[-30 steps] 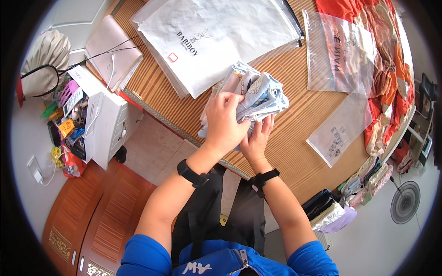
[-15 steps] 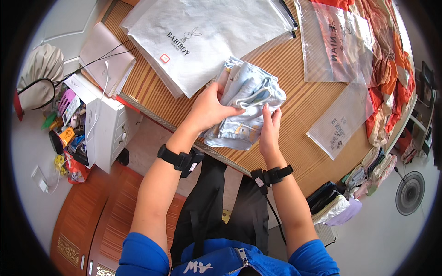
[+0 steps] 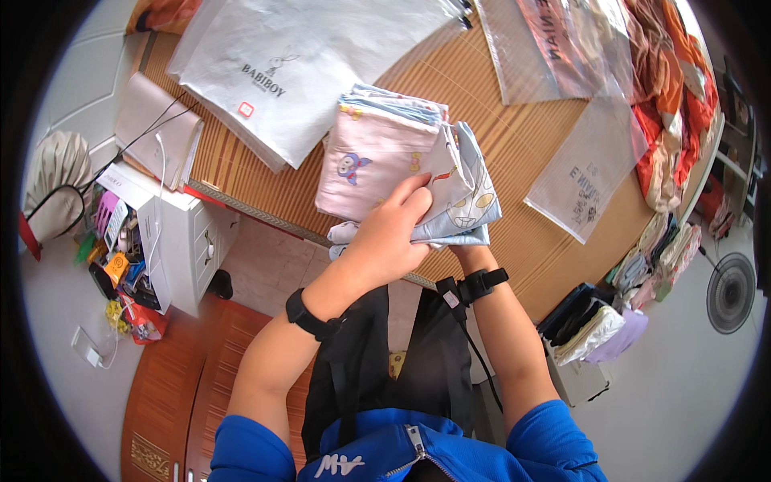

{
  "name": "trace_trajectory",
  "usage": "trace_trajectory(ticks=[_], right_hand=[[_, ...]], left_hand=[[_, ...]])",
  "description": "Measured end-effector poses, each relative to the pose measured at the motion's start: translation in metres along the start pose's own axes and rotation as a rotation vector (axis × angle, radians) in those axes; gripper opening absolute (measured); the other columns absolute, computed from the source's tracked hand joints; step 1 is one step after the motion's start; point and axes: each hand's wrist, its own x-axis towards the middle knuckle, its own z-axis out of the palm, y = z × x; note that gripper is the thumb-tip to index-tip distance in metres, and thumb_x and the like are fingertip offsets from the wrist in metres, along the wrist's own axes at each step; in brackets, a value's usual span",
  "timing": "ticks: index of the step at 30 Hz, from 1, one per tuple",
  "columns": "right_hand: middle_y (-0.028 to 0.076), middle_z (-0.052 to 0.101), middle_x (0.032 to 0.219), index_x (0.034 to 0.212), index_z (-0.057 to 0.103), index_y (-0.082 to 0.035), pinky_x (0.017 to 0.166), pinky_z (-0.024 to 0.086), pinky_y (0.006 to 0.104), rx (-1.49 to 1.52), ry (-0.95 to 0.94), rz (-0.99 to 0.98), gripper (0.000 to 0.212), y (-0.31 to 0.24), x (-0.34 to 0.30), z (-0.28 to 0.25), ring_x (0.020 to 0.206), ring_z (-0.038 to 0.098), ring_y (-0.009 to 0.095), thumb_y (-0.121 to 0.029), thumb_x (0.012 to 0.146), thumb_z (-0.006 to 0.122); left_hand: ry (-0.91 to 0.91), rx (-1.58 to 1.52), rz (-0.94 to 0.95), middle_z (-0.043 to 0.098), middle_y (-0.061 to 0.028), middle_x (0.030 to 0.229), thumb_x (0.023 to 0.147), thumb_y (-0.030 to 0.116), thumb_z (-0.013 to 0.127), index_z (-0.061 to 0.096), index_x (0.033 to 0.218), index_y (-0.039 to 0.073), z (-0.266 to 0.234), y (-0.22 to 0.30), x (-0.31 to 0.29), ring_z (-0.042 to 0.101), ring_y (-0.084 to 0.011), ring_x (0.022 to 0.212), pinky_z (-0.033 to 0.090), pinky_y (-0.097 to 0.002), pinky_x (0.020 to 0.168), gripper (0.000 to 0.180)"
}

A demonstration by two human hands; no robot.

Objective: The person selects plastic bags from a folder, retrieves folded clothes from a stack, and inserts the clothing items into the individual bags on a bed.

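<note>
A stack of folded printed clothes lies at the table's near edge. Its left part shows a pink folded garment [image 3: 373, 161] with small cartoon figures, and light-blue layers peek out at its far edge. At the right, a light-blue and white folded garment [image 3: 470, 201] is tilted up. My left hand [image 3: 393, 229] reaches across from the left, its fingers closed on that garment's near-left edge. My right hand [image 3: 474, 254] is under the garment's near-right corner. Only its wrist side shows; the cloth hides its fingers.
Frosted white zip bags [image 3: 313, 64] lie at the far left of the slatted table mat [image 3: 514, 153]. Clear plastic bags [image 3: 586, 165] and orange-red fabric [image 3: 679, 104] lie to the right. A white drawer cabinet [image 3: 193, 249] stands left; folded clothes [image 3: 594, 337] sit low at right.
The light-blue garment has been turned and tilted to the right, exposing the pink printed one. My left hand has moved toward its near edge, and my right fingers have gone out of sight underneath.
</note>
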Motion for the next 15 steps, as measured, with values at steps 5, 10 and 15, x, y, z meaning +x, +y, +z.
trace_trajectory(ticks=[5, 10, 15], right_hand=[[0.013, 0.048, 0.127, 0.133, 0.037, -0.006, 0.093, 0.048, 0.0377, 0.236, -0.029, 0.220, 0.045, -0.009, -0.022, -0.034, 0.112, 0.051, 0.024, -0.030, 0.096, 0.044], [0.017, 0.038, 0.140, 0.142, 0.029, -0.009, 0.095, 0.047, 0.0418, 0.658, -0.095, 0.254, 0.057, -0.042, -0.043, -0.053, 0.121, 0.045, 0.030, -0.039, 0.096, 0.041], [0.018, 0.048, 0.131, 0.136, 0.037, -0.003, 0.097, 0.046, 0.0466, 0.430, -0.010, 0.390, 0.062, -0.039, -0.077, -0.129, 0.115, 0.053, 0.031, -0.046, 0.092, 0.045]], left_hand=[[-0.097, -0.006, -0.009, 0.050, -0.0203, 0.126, 0.064, 0.001, 0.061, 0.043, 0.091, 0.002, 0.015, 0.029, -0.005, 0.053, -0.0448, 0.099, 0.048, -0.0433, 0.078, 0.033], [-0.172, -0.208, -0.079, 0.045, -0.0040, 0.080, 0.067, 0.004, 0.072, 0.050, 0.096, 0.000, 0.034, 0.063, -0.016, 0.040, -0.0127, 0.068, 0.038, -0.0245, 0.064, 0.037], [-0.267, -0.519, -0.229, 0.047, 0.0008, 0.086, 0.068, 0.006, 0.076, 0.050, 0.107, 0.002, 0.065, 0.068, -0.017, 0.045, -0.0084, 0.081, 0.038, -0.0224, 0.076, 0.047]])
